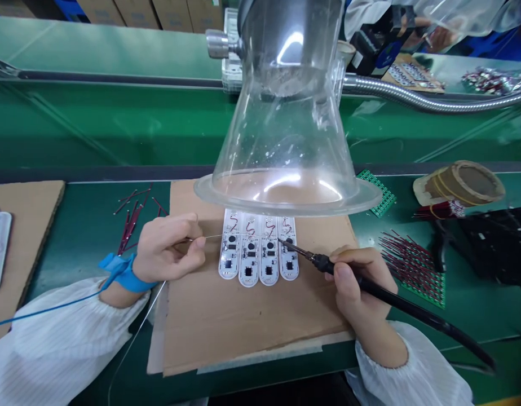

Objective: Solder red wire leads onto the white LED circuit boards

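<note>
Between my two hands, several long white circuit boards (248, 265) with rounded ends lie side by side on a cardboard sheet (260, 327). My left hand (170, 248) pinches a thin solder wire (213, 237), which stretches right over the boards; its tail hangs below the hand. A blue wrist strap circles that wrist. In my right hand (364, 282) is a black soldering iron (323, 263), held like a pen. Its tip points left, at the gap near the two right-hand boards; whether it touches cannot be told. A clear fume hood (286, 141) hides the boards' far ends.
Dark red wires (131, 225) lie left of the cardboard. At right are a green grid board with red wires (416, 270), a round brownish container (463, 183) and a black object (497, 242). A metal hose (413, 97) runs along the shelf; another person's hand (440, 36) is beyond.
</note>
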The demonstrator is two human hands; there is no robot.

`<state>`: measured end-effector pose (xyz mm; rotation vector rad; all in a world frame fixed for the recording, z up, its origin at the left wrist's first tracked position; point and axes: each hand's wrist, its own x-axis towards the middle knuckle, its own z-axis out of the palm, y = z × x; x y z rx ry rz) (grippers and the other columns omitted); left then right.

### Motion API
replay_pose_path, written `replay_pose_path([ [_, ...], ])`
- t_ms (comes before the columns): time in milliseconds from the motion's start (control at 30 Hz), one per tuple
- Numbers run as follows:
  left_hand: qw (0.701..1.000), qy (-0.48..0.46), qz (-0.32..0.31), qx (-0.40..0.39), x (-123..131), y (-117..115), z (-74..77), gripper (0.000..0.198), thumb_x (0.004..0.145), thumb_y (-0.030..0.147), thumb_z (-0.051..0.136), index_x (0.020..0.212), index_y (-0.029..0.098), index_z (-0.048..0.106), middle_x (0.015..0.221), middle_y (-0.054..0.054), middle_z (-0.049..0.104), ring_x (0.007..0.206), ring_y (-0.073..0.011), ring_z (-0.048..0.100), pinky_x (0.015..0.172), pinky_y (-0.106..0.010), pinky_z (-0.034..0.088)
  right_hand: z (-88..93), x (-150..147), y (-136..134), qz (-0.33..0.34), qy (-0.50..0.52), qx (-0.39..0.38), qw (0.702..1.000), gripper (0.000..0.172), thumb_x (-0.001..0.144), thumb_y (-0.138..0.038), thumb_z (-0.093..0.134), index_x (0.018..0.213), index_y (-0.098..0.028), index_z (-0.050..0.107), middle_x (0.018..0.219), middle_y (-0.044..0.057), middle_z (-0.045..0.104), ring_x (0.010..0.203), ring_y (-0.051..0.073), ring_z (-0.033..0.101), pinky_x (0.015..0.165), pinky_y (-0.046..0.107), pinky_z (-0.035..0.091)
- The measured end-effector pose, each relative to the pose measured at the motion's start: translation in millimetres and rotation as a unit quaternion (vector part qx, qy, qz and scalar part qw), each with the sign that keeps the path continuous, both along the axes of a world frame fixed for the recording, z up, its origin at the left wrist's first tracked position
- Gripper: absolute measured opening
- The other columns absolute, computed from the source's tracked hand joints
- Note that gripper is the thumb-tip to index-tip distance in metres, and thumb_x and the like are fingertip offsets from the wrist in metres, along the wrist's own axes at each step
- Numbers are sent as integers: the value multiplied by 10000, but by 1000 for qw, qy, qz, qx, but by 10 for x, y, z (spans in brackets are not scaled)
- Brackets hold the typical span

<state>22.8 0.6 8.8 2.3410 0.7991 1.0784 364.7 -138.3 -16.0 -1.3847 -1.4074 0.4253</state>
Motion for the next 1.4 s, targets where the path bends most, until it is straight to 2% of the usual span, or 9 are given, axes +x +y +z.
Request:
replay_pose_path([
  [167,999,15,-1,31,29,15,47,248,909,70,610,772,260,526,576,75,476,470,-115,387,450,-268,322,10,48,-12,29,-21,-24,999,97,1059,-343,798,1097,-274,741,917,40,792,755,230,764,662,359,605],
  [367,997,22,-15,72,34,41,75,246,896,51,603,777,250,520,564,85,476,441,-97,377,429,-238,332,89,24,-17,49,-54,-47,996,87,1044,-294,815,1105,-279,754,945,4,795,665,162,727,609,295,587],
  [533,996,61,-25,68,23,31,73,233,916,64,603,799,251,528,578,75,494,467,-109,414,443,-254,350,79,34,-3,51,-64,-40,996,98,1033,-294,826,1103,-292,757,924,3,795,627,167,713,581,305,587],
  [667,998,22,-27,53,36,25,54,254,902,41,587,804,260,503,587,78,456,466,-116,400,445,-281,323,54,32,-3,43,-30,-29,998,72,1051,-311,805,1081,-279,748,902,12,785,640,180,712,576,316,578],
  [800,999,-6,-10,43,48,27,76,269,904,31,593,793,258,502,585,72,486,453,-111,407,432,-271,320,34,-28,-21,-8,11,-6,1000,123,1077,-361,773,1040,-252,730,855,6,754,623,169,687,570,312,548],
  [1000,999,-15,-15,46,56,41,105,263,879,32,596,765,249,501,582,67,529,456,-104,434,427,-247,344,26,-125,14,19,19,-27,999,88,1082,-325,767,1057,-259,715,849,-2,742,699,184,711,641,321,569],
  [1133,999,0,-9,51,52,43,115,256,885,39,597,769,246,502,577,72,518,455,-96,431,426,-238,340,47,-139,32,30,1,-33,999,72,1069,-309,787,1082,-263,732,890,-3,763,698,163,716,626,291,568],
  [1400,998,-11,-32,51,29,51,-6,289,865,4,609,837,267,495,621,79,396,491,-110,346,458,-292,276,89,-169,30,39,-38,-36,998,64,1058,-274,777,1057,-271,713,860,-33,758,645,123,696,605,241,567],
])
